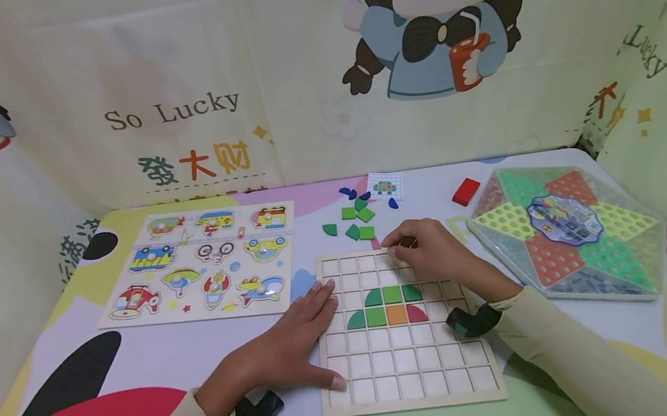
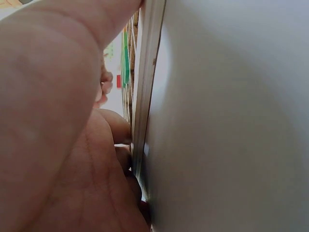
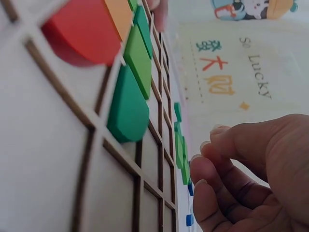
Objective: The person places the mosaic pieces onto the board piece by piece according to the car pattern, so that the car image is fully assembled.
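Observation:
A wooden grid board (image 1: 414,405) lies in front of me, with two rows of coloured pieces near its middle. The upper row has a light green square (image 1: 391,294) between two dark green rounded pieces; the lower row includes an orange square (image 1: 397,314) and a red rounded piece (image 1: 416,313). My left hand (image 1: 286,343) rests on the board's left edge, fingers spread and thumb on the frame. Over the far edge, my right hand (image 1: 435,250) has its fingers loosely bent; nothing shows between the fingertips (image 3: 219,129). A small red patch (image 1: 376,243) is close by those fingertips.
Loose green pieces (image 1: 364,215) and blue pieces (image 1: 393,203) lie beyond the board, beside a small picture card (image 1: 384,186). A vehicle puzzle board (image 1: 204,257) is on the left. A red block (image 1: 465,191) and a clear-lidded hexagonal box (image 1: 566,229) are on the right.

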Tool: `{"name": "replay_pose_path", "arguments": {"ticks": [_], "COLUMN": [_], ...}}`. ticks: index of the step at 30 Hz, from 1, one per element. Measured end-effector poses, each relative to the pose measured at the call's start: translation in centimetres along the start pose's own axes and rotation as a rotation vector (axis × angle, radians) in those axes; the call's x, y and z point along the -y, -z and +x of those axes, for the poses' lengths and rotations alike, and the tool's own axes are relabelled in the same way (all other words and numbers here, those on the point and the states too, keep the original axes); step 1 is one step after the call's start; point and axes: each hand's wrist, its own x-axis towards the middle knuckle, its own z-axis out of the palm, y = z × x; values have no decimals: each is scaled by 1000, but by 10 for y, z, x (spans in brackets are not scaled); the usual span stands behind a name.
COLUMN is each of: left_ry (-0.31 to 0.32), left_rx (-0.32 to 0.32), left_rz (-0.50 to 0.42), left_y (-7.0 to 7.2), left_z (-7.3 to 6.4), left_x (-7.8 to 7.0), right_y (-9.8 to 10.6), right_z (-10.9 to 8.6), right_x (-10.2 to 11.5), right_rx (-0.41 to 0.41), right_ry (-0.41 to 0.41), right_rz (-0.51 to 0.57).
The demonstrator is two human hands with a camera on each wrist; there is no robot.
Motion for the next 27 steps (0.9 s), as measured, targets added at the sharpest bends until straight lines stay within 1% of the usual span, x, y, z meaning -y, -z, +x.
{"name": "replay_pose_path", "arguments": {"ticks": [5, 10, 13, 17, 27], "left_ry": [-2, 1, -2, -2, 0], "left_rx": [-3, 0, 0, 3, 11], "left_rz": [6, 8, 4, -2, 0], "left_y": [-1, -1, 0, 0, 0], "left_z": [1, 1, 0, 1, 2], "left_x": [0, 0, 1, 1, 1], "right_y": [-1, -2, -3, -6, -19], "right_z": [13, 25, 35, 48, 67], "right_x": [-4, -5, 0, 5, 2], "right_rx": [-9, -2, 1, 9, -14], "right_ry": [-52, -82, -84, -71, -99], "right_rz": [13, 41, 56, 44, 34]}}
